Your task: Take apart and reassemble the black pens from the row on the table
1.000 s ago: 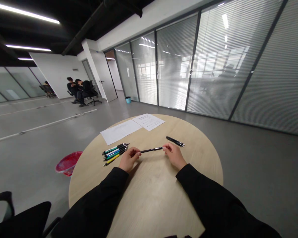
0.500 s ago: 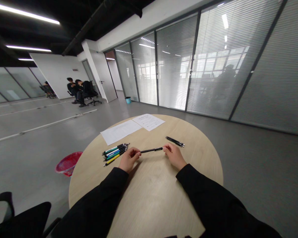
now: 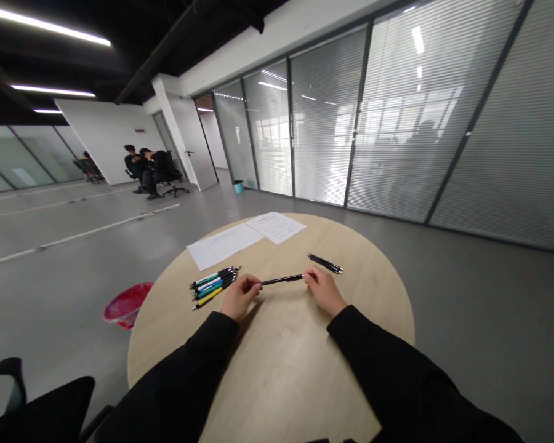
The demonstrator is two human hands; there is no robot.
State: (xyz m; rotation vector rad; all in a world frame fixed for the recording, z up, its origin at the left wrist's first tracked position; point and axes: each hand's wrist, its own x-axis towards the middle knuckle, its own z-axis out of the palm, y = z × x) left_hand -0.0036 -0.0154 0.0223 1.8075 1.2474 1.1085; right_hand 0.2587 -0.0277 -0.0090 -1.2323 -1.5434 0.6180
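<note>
Head view gives me a wide office floor, with a glass partition with grey blinds along the right side. Far away, two seated people in black sit close together on office chairs. A small teal bin stands at the foot of the partition, and a red basket stands on the grey floor just beside the table edge. A black chair is cut off at the lower left corner.

The round light-wood surface is in front of me. Two sheets of printed paper lie near its far edge, overlapping a little. A group of colored pens lies beside my left hand, and two black pens lie together just beyond my right hand.

The black pen is slim with a metal tip, and it lies almost level between my hands. Both forearms come in from the bottom corners in black sleeves, and both wrists turn inward. Each hand keeps a narrow grip on one pen end. My fingers hide these ends, and I cannot tell if the pen touches the surface.
</note>
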